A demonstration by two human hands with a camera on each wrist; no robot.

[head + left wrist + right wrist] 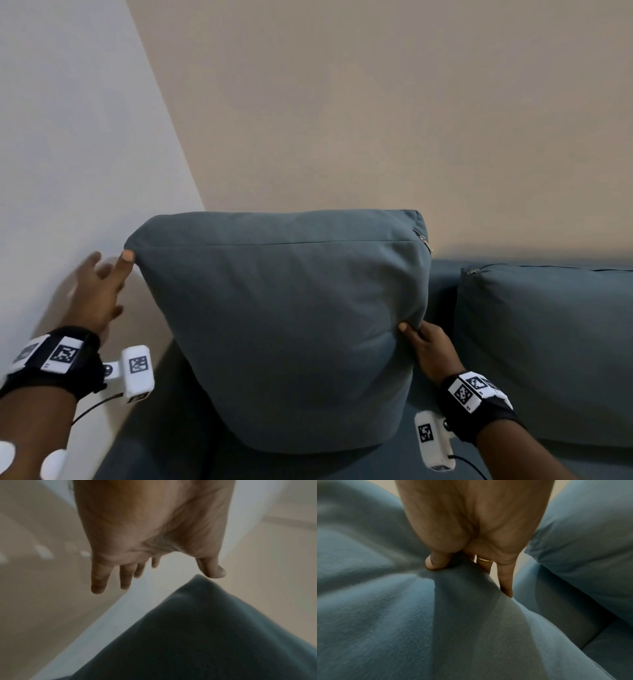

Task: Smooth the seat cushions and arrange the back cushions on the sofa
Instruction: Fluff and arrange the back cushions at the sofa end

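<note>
A blue-grey back cushion (284, 325) stands upright at the left end of the sofa, its zipper at the upper right corner. My right hand (423, 342) pinches its right edge, thumb on the front face and fingers behind; the right wrist view shows the fabric (436, 608) bunched under the thumb. My left hand (99, 291) is spread beside the cushion's upper left corner, with its thumb at the corner; in the left wrist view the fingers (99, 577) hang straight and hold nothing above the cushion (197, 635). A second back cushion (548, 349) leans at the right.
A white wall (68, 137) runs close along the left of the sofa and a beige wall (376, 102) stands behind it. The sofa arm (164, 428) lies below my left wrist. A gap shows the sofa back (442, 291) between the two cushions.
</note>
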